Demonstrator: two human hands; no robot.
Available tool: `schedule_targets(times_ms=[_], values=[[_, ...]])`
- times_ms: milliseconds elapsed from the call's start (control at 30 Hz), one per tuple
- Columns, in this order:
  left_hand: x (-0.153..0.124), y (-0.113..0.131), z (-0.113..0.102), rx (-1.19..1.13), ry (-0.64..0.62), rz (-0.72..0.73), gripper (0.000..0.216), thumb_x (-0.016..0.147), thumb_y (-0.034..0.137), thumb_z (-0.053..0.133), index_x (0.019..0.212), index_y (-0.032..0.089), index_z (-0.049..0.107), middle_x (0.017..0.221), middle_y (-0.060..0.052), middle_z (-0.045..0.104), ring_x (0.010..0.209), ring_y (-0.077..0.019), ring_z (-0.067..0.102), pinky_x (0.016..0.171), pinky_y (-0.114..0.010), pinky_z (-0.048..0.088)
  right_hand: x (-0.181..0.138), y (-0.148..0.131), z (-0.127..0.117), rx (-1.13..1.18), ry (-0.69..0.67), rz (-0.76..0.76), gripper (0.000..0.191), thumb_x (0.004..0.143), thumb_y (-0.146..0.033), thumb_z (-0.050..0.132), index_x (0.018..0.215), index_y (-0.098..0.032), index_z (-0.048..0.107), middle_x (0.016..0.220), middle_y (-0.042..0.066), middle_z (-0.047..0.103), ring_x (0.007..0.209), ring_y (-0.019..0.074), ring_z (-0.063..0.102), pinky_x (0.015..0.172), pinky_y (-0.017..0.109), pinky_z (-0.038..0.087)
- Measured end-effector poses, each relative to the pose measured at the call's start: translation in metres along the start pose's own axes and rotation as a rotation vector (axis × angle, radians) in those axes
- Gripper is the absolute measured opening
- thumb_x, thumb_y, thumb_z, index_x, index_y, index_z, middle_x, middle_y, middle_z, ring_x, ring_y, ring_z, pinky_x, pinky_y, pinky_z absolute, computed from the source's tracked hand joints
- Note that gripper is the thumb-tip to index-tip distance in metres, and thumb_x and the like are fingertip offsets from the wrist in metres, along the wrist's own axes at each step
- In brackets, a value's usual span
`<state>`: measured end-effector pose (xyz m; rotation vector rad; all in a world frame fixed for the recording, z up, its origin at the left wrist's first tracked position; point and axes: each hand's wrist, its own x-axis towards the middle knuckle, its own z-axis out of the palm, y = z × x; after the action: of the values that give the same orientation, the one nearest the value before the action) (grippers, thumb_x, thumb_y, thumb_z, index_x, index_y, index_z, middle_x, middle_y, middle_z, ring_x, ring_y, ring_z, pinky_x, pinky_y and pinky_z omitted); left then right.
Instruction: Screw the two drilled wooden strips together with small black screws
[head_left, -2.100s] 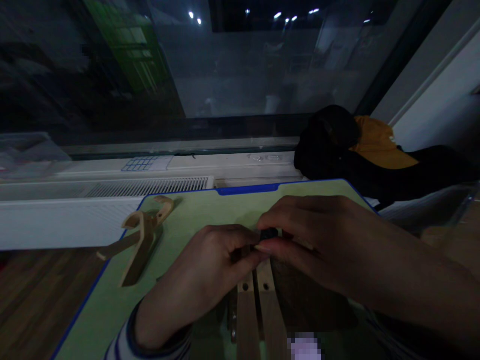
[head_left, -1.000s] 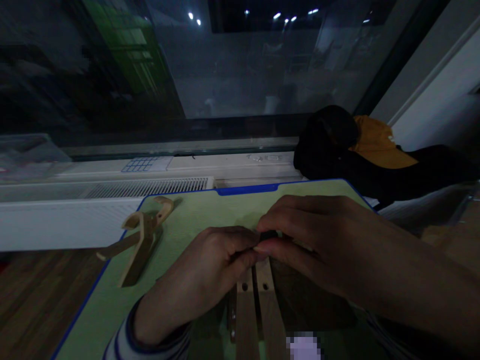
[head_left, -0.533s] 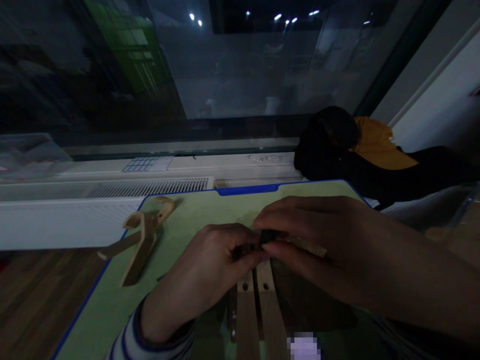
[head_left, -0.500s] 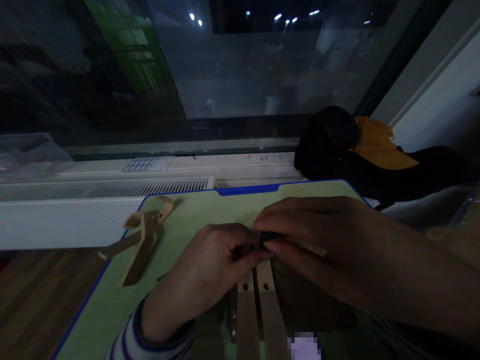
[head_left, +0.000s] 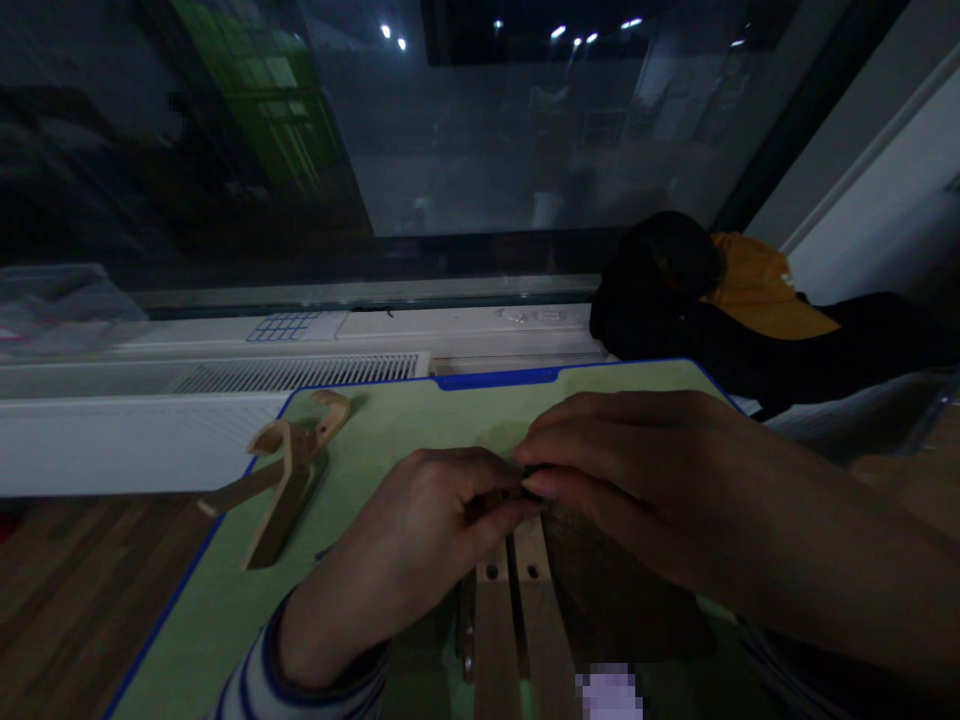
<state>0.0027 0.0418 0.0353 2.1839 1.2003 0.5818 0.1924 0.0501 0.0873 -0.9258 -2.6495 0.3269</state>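
Observation:
Two pale wooden strips (head_left: 495, 630), each with a dark round hole, lie side by side and point away from me. My left hand (head_left: 431, 525) is closed around their far end, thumb in front and index finger behind; whether it grips both strips is hidden. From the right, my right hand (head_left: 645, 460) pinches a small dark piece (head_left: 531, 482) between thumb and fingers, right against the left fingertips. Most of that piece is covered, so its kind does not show. Beneath the right hand is a dark brown, shiny surface (head_left: 615, 600).
A wooden assembly of curved and straight parts (head_left: 289, 480) stands at the left of the green, blue-edged table (head_left: 420, 410). Behind are a radiator (head_left: 150, 440) and windowsill (head_left: 450, 325). Dark items and an orange cap (head_left: 772, 285) lie at the back right.
My right fingertips have closed further over the small dark piece, and less of it shows. The left hand and the wooden strips have hardly moved.

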Motion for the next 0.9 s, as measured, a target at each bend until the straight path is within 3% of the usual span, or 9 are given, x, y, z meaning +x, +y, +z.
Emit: schedule_targets(times_ms=[300, 433, 600, 900], values=[[-0.0011, 0.0008, -0.0034, -0.117, -0.061, 0.036, 0.018, 0.088, 0.018, 0.052, 0.083, 0.022, 0.068, 0.083, 0.004, 0.072, 0.074, -0.0119, 0.065, 0.066, -0.021, 0.044, 0.0002, -0.0007, 0.0001, -0.033, -0.023, 0.026, 0.015, 0.090, -0.032, 0.047, 0.096, -0.023, 0.057, 0.089, -0.003, 0.062, 0.076, 0.0135, 0.058, 0.068, 0.030, 0.042], [-0.0008, -0.0002, -0.0022, -0.089, -0.009, 0.023, 0.014, 0.085, 0.018, 0.055, 0.085, 0.022, 0.068, 0.084, 0.004, 0.072, 0.076, -0.0131, 0.065, 0.066, -0.021, 0.043, -0.0012, 0.0000, 0.0004, -0.049, -0.011, 0.024, 0.015, 0.090, -0.033, 0.046, 0.094, -0.024, 0.057, 0.086, -0.004, 0.062, 0.074, 0.0130, 0.058, 0.066, 0.029, 0.041], [-0.0004, -0.0006, -0.0011, -0.027, 0.048, 0.006, 0.010, 0.083, 0.022, 0.058, 0.077, 0.022, 0.067, 0.073, 0.006, 0.070, 0.066, -0.0106, 0.063, 0.058, -0.020, 0.040, 0.0012, 0.0008, 0.0029, -0.046, 0.001, 0.037, 0.014, 0.090, -0.032, 0.046, 0.091, -0.023, 0.057, 0.083, -0.004, 0.061, 0.072, 0.0131, 0.057, 0.063, 0.029, 0.042], [0.0001, 0.0011, -0.0028, 0.005, 0.017, -0.021, 0.010, 0.083, 0.022, 0.058, 0.077, 0.020, 0.066, 0.076, 0.004, 0.070, 0.070, -0.0130, 0.064, 0.063, -0.022, 0.041, -0.0037, -0.0022, -0.0016, -0.076, 0.020, 0.000, 0.020, 0.091, -0.027, 0.043, 0.107, -0.024, 0.055, 0.101, -0.003, 0.064, 0.086, 0.0126, 0.059, 0.075, 0.028, 0.043]])
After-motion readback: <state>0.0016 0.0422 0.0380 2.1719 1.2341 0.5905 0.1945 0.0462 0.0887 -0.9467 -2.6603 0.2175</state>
